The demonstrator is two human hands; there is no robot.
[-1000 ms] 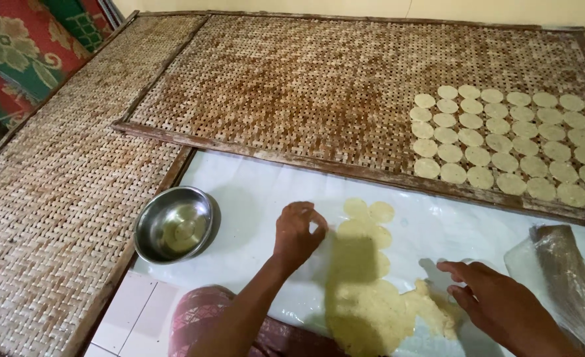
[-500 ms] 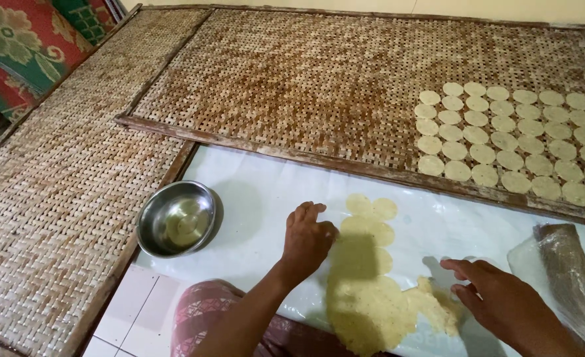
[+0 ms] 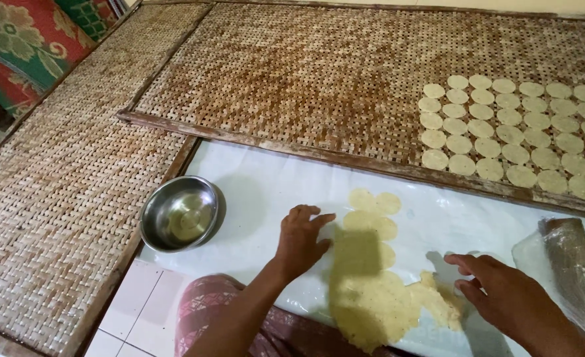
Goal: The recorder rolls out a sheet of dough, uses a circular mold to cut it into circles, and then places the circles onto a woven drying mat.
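Below, in the head view, we see our left hand (image 3: 300, 239) spread flat on the white sheet (image 3: 266, 192), steadying it beside the rolled dough (image 3: 371, 291) at its near edge. Our right hand (image 3: 504, 294) lies open-fingered by the scraps; cut rounds (image 3: 517, 132) dry on the woven tray's (image 3: 292, 79) right end.

Left hand (image 3: 300, 239) flat beside dough sheet (image 3: 371, 297); right hand (image 3: 504, 294) at its ragged edge; steel bowl (image 3: 179, 213) left; cut rounds (image 3: 517, 132) on woven tray (image 3: 292, 73).
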